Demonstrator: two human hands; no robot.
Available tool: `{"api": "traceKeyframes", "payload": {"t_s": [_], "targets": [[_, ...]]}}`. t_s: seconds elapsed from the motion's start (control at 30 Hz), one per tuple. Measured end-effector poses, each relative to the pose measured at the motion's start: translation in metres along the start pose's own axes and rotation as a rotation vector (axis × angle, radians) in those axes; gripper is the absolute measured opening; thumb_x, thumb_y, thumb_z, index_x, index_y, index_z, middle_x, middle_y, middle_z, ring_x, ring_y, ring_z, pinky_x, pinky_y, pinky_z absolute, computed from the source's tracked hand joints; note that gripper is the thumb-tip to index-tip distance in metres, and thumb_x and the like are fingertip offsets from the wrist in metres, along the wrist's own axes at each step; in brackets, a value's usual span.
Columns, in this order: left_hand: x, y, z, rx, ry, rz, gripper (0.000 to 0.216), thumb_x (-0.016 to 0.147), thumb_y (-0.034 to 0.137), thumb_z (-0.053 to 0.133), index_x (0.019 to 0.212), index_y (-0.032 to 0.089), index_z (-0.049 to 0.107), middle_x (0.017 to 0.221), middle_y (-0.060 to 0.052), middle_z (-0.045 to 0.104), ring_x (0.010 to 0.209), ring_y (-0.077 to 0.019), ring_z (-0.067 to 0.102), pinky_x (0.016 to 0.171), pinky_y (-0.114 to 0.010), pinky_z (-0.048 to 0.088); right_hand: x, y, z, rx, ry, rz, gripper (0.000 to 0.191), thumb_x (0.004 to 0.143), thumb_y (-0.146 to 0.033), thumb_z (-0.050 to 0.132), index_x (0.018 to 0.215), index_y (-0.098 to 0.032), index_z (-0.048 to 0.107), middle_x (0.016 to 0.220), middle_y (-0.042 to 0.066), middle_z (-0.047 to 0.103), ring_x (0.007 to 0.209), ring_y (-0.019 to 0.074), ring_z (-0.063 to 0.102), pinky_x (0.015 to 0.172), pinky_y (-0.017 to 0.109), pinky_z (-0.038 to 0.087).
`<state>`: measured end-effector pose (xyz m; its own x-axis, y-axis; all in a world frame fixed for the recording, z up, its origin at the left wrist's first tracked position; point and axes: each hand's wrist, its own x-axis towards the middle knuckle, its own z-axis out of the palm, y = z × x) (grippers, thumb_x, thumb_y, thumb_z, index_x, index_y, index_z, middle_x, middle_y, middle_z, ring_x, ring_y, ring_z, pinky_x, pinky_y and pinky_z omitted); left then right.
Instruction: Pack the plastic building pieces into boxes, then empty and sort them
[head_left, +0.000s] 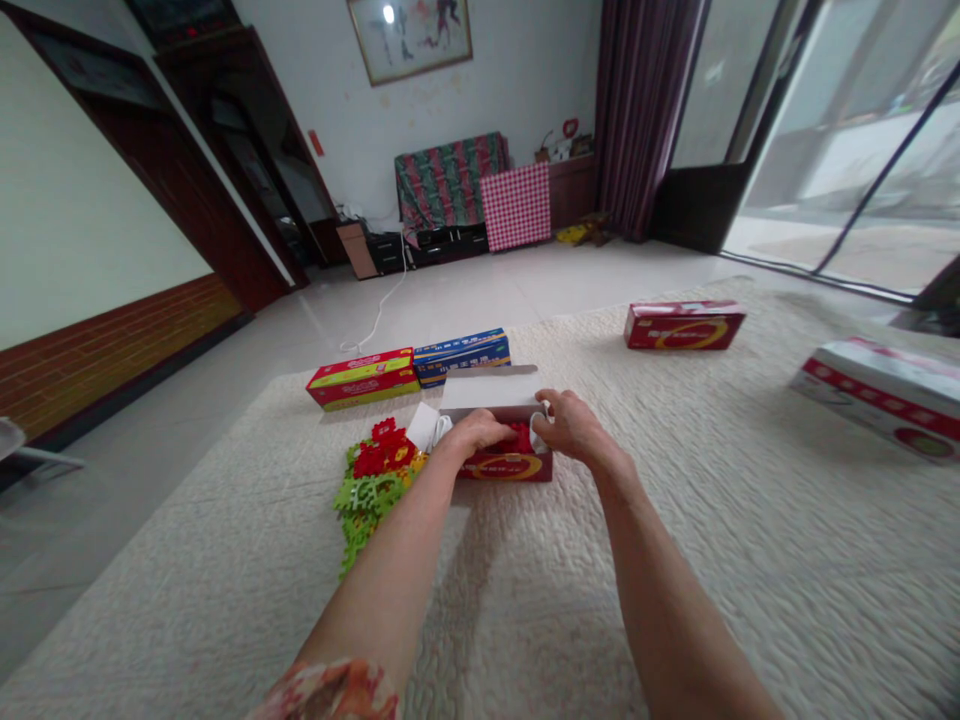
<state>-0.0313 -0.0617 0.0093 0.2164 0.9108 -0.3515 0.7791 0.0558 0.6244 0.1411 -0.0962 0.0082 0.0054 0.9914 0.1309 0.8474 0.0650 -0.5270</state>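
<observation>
A red cardboard box [517,468] lies open on the quilted bed cover, its white lid [491,388] raised at the back. My left hand [480,430] reaches over its near side, fingers stretched out against red plastic pieces [520,436] inside; their tips are partly hidden. At the box's right end, my right hand [574,425] pinches the small white end flap [537,426]. A white cord [441,428] shows at the left end, beside another open flap. Left of the box is a pile of green gear-shaped plastic pieces [367,495], with red gear-shaped pieces [382,450] and some yellow ones.
Behind the box stand a red-and-yellow box [364,379] and a blue box [461,355], end to end. Farther right lie another red box [684,327] and a white-and-red box [889,395]. The quilted cover [525,620] ends at the left above a tiled floor [112,540].
</observation>
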Motion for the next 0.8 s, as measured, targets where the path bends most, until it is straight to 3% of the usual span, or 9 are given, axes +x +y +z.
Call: {"api": "traceKeyframes", "payload": {"t_s": [0.23,0.43,0.53,0.67,0.8], "targets": [[-0.007,0.01,0.0,-0.177,-0.059,-0.022,0.015,0.069,0.029,0.07,0.074,0.015,0.073,0.06,-0.001,0.067,0.051,-0.0121,0.057,0.047,-0.021,0.04,-0.004,-0.009,-0.005,-0.007,-0.065,0.071,0.056,0.075,-0.017,0.059,0.131,-0.015,0.055,0.108,0.015,0.06,0.091,0.0219,0.062,0.077,0.029,0.046],[-0.021,0.017,-0.01,-0.208,0.052,0.037,0.015,0.067,0.021,0.067,0.077,0.014,0.074,0.049,0.004,0.056,0.045,-0.0086,0.046,0.042,-0.02,0.03,-0.002,-0.007,-0.003,-0.005,-0.041,0.048,0.055,0.076,-0.013,0.056,0.13,-0.013,0.055,0.108,0.015,0.061,0.091,0.0211,0.062,0.082,0.029,0.046],[-0.035,0.01,-0.032,-0.264,0.176,0.11,0.022,0.066,0.023,0.068,0.084,0.013,0.075,0.051,0.004,0.058,0.046,-0.0076,0.045,0.044,-0.019,0.031,-0.001,-0.004,-0.003,-0.004,-0.047,0.043,0.055,0.076,-0.013,0.057,0.131,-0.014,0.055,0.108,0.014,0.061,0.091,0.0208,0.062,0.081,0.029,0.046],[-0.064,-0.019,-0.079,-0.445,0.367,0.132,0.039,0.065,0.028,0.072,0.101,0.012,0.073,0.071,-0.003,0.071,0.058,-0.0109,0.059,0.053,-0.02,0.043,-0.001,-0.004,-0.003,-0.011,-0.047,0.027,0.053,0.076,-0.014,0.056,0.129,-0.014,0.055,0.107,0.014,0.061,0.092,0.0213,0.061,0.079,0.029,0.046],[-0.094,-0.068,-0.119,-0.452,0.549,-0.011,0.05,0.064,0.033,0.071,0.11,0.014,0.07,0.069,-0.002,0.071,0.055,-0.0111,0.058,0.049,-0.019,0.039,0.001,-0.003,-0.002,-0.027,-0.032,0.018,0.052,0.076,-0.014,0.056,0.128,-0.013,0.057,0.104,0.014,0.062,0.088,0.0212,0.061,0.078,0.029,0.045]]}}
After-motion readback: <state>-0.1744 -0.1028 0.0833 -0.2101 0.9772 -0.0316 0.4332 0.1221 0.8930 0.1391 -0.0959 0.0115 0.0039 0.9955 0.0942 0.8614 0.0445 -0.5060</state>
